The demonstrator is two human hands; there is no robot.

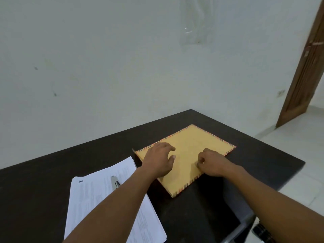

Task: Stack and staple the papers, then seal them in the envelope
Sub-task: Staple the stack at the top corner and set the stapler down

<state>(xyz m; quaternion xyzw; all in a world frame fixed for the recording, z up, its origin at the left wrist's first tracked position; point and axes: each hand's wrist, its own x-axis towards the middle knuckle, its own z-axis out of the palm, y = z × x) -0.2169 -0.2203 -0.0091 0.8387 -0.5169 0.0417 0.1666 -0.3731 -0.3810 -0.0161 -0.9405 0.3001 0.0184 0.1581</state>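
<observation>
- envelope (191, 151) flat on dark table (87, 160), far right part
- left hand (158, 160) spread open, pressing on envelope
- right hand (212, 163) curled, fingers pinching at envelope's near edge (grip unclear)
- papers (91, 199) stacked left, stapler (115, 181) on top

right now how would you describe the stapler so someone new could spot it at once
On the dark table, find the stack of white printed papers at the near left, partly under the left forearm. The stapler is the slim silver and black tool lying on top of that stack, the only metallic thing there.
</observation>
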